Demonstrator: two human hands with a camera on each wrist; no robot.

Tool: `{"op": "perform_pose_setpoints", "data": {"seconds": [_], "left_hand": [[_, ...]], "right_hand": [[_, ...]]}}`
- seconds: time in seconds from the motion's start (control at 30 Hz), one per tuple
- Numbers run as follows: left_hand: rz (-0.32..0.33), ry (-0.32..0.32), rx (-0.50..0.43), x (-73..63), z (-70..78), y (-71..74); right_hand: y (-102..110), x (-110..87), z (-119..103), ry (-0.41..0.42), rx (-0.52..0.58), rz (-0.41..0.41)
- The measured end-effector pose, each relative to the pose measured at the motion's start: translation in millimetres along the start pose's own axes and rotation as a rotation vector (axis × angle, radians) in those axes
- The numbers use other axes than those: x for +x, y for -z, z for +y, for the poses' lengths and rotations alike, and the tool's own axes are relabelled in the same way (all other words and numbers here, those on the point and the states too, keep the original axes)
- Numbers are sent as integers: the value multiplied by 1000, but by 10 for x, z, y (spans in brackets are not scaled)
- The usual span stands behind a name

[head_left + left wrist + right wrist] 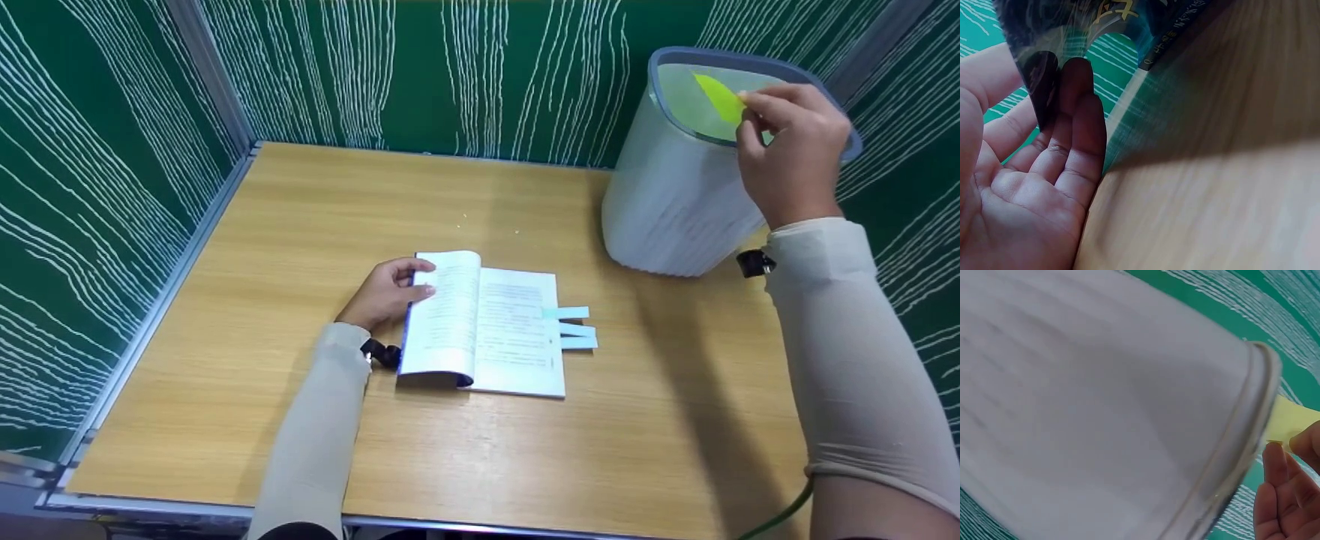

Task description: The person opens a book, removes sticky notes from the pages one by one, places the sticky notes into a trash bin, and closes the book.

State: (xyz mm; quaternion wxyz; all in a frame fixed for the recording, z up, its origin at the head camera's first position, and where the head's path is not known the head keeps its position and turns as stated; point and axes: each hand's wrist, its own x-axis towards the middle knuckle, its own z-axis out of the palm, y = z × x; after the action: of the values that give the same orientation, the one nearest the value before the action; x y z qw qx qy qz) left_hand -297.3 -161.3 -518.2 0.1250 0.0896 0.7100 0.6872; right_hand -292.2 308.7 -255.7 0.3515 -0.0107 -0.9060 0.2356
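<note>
The right hand (799, 142) pinches a yellow-green slip (718, 97), apparently over the white bin (675, 199); light and limp, I'd judge, best held by an edge. The left hand (381, 295) grips the open book (514, 330).

Before you, the book (517, 330) lies near the middle of the table (300, 210), with your left hand (382, 292) at its left edge, thumb on the page. Three paper tabs (579, 343) reach out past the book's right edge. The bin (667, 202) stands on the table behind and to the right of the book, near the back right corner. Your right hand (799, 135) is at the bin's mouth, holding the slip (716, 97) there (from your right wrist, the rim stands in front of part of it). Specks (517, 232) lie between the book and the back wall (420, 75).
</note>
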Motion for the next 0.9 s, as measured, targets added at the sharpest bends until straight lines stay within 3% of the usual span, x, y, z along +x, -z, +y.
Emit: {"op": "perform_pose_setpoints", "data": {"seconds": [0.23,0.5,0.9], "left_hand": [[-32,-26,-52,3,-14,6],[-21,-23,-24,8,-25,11],[-5,-17,4,4,-7,9]], "right_hand": [[-35,35,102,-70,-27,-57],[-50,47,142,-130,-44,-119],[-169,90,288,-145,-38,-120]]}}
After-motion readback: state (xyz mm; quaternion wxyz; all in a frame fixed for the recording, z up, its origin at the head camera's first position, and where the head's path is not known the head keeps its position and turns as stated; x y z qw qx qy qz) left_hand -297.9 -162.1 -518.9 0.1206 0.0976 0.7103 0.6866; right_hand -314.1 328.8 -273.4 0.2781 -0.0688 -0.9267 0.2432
